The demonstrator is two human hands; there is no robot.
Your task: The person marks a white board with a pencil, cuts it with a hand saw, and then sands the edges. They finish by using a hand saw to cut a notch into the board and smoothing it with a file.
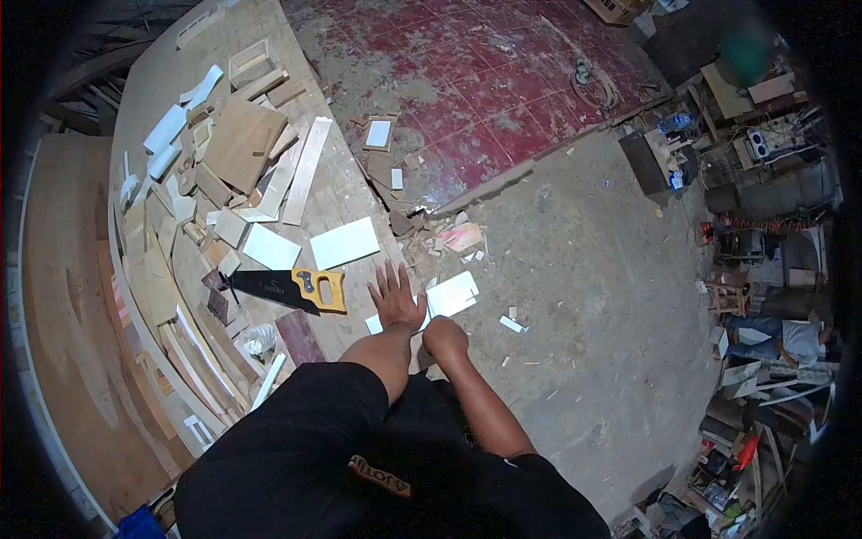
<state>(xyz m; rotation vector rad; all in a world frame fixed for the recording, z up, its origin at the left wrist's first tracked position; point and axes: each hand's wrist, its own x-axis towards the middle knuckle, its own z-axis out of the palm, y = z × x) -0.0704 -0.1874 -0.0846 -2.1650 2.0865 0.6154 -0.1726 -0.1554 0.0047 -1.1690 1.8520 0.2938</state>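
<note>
Head view: at frame centre the left hand [395,301] is spread flat, fingers splayed, its grip wide open over a small white panel [374,323] at the edge of the wooden counter [337,193]. The right hand [444,337] is curled closed just beside a white rectangular board [453,294]; whether anything is held cannot be told. A yellow-handled saw [287,287] lies left of centre.
</note>
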